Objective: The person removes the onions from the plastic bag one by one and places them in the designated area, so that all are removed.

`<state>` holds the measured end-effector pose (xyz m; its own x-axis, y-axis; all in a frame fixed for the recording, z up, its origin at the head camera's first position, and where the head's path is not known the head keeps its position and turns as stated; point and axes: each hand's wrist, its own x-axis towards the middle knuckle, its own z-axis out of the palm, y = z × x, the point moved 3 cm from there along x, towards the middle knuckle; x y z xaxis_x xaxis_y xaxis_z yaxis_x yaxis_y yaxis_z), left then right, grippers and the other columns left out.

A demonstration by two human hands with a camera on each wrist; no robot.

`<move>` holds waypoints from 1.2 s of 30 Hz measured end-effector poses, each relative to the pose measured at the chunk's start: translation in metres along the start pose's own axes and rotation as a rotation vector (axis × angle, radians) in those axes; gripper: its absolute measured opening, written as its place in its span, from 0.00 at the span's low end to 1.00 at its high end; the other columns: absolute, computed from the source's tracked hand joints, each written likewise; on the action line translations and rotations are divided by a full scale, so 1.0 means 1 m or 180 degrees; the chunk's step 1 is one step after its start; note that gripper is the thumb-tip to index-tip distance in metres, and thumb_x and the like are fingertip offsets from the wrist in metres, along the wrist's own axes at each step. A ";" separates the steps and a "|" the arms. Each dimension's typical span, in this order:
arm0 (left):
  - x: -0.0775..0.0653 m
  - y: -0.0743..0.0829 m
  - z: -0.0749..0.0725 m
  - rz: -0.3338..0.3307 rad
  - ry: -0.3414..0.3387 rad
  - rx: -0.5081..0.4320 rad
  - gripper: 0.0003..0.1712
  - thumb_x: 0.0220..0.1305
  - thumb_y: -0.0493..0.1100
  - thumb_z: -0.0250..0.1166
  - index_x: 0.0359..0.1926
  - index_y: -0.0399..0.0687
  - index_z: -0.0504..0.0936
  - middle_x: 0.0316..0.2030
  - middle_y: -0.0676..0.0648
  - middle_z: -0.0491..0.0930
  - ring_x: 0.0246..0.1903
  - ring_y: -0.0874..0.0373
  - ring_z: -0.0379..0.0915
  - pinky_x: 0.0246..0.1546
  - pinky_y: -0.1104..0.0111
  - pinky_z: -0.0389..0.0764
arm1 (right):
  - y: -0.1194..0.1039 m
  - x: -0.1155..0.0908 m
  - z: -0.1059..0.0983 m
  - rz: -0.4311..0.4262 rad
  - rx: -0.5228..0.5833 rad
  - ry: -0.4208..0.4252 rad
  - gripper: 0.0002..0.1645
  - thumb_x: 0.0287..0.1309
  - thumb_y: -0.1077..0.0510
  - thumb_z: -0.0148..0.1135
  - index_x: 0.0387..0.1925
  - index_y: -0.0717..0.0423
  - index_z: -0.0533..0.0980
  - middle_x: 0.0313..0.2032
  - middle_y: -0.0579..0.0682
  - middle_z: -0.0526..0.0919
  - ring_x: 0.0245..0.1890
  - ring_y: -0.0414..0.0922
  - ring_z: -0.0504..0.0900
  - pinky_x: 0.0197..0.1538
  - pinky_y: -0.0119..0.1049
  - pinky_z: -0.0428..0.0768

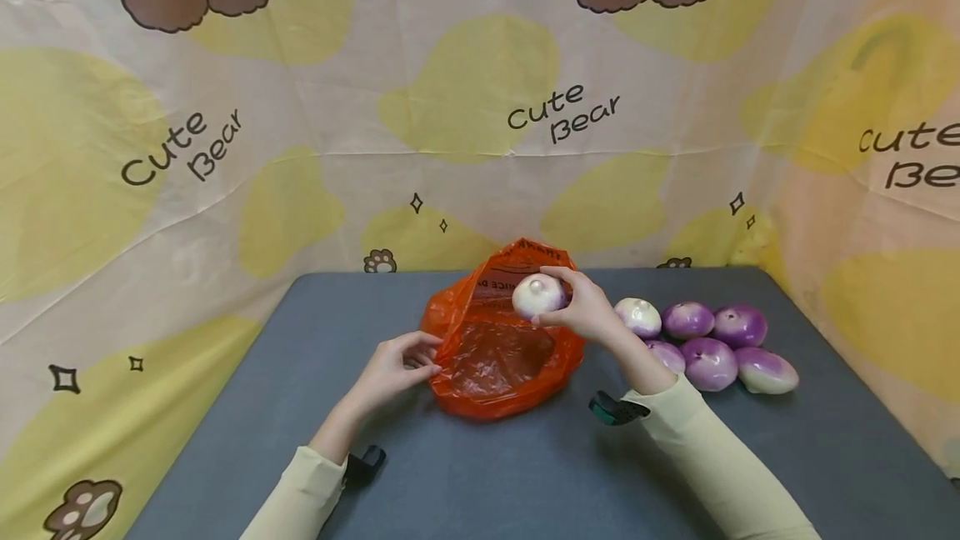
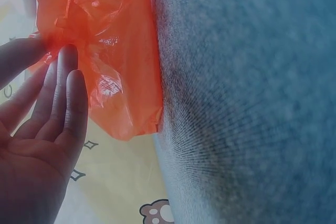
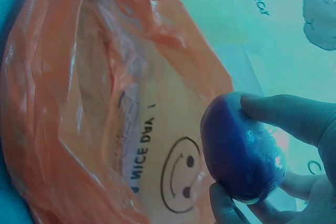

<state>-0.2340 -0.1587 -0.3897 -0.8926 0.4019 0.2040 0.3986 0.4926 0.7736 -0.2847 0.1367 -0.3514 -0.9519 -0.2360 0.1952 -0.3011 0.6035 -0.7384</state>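
Note:
An orange plastic bag [image 1: 501, 403] stands on the table with its mouth wide, facing the person. At its left edge my left hand [image 1: 399, 363] pinches the rim between thumb and fingers; the left wrist view shows the thin film [image 2: 121, 72] bunched at the fingertips. My right hand [image 1: 583, 307] grips a white and purple onion [image 1: 537, 297] in front of the bag's mouth, near its upper right rim. Seen from the right wrist, the onion [image 3: 239, 148] is held between thumb and fingers, beside the bag's printed inner wall [image 3: 168, 129].
Several more purple and white onions [image 1: 709, 363] lie grouped at the right of the grey table [image 1: 480, 482], partly behind the right forearm. A patterned cloth [image 1: 465, 90] hangs behind the table. Dark straps [image 1: 617, 408] sit at both wrists.

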 end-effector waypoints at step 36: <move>0.002 -0.005 0.004 0.0064 0.0037 0.0065 0.17 0.56 0.33 0.67 0.48 0.37 0.79 0.36 0.39 0.82 0.34 0.52 0.80 0.37 0.67 0.81 | 0.057 -0.066 -0.108 0.0606 0.0292 0.0352 0.49 0.51 0.48 0.70 0.70 0.53 0.56 0.63 0.64 0.65 0.56 0.60 0.73 0.40 0.25 0.76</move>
<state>-0.2365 -0.1571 -0.3953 -0.8867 0.4031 0.2265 0.4208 0.5003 0.7568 -0.2450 0.2691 -0.3369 -0.9930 -0.0365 0.1127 -0.1138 0.5561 -0.8233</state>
